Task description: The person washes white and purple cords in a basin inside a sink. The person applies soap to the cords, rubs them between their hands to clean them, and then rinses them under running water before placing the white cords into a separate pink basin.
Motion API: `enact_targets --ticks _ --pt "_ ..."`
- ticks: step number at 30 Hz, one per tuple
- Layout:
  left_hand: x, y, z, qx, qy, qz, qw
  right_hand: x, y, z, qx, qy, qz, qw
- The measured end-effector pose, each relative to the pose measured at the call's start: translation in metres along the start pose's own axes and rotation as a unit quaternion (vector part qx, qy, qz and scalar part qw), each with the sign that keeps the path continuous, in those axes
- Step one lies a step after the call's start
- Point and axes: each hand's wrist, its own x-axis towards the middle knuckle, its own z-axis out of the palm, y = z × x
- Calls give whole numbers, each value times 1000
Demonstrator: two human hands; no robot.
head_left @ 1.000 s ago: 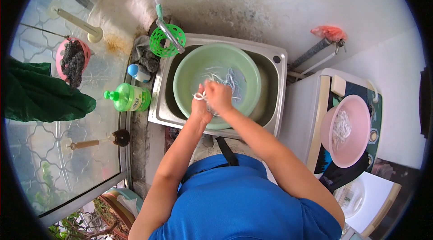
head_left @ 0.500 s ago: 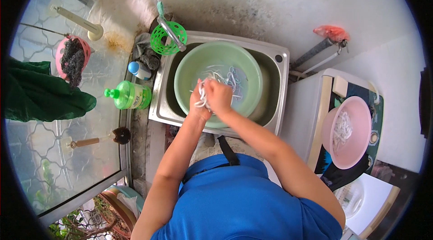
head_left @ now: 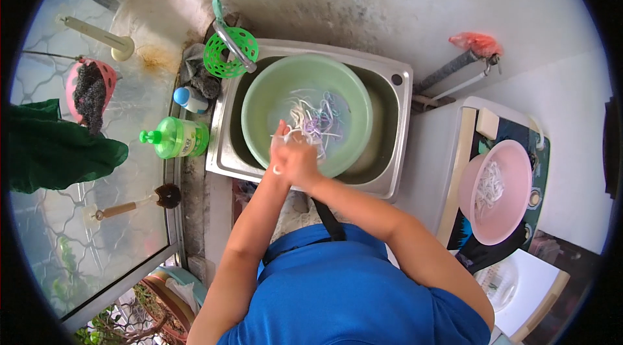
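A light green basin [head_left: 252,105] stands in the metal sink [head_left: 407,108] with some water in it. Loose white and purplish cords [head_left: 316,118], thin and tangled, lie in the water. Over the basin's near rim, my left hand [head_left: 278,149] and my right hand [head_left: 302,164] are pressed together, the right one on top. Between them is a bunch of white cords, mostly hidden, with ends poking out beyond the fingers and a loop by the left wrist. The right hand is somewhat blurred.
A pink basin [head_left: 467,179] with more white cords rests on the appliance at right. Left of the sink stand a green pump bottle [head_left: 175,137] and a blue-capped bottle [head_left: 191,99]. The tap [head_left: 235,48], with a green mesh basket [head_left: 227,67], overhangs the sink's left corner.
Both hands have drawn slightly down and toward me, to the basin's near rim. More of the cords in the water now shows. My view has shifted a little.
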Motion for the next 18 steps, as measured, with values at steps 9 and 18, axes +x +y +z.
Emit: enact_targets --ticks 9,18 --pt "68 -49 73 36 342 112 932 30 108 -22 291 102 437 845" --pt "58 -77 34 891 338 221 205 -8 75 -23 441 70 518 730"
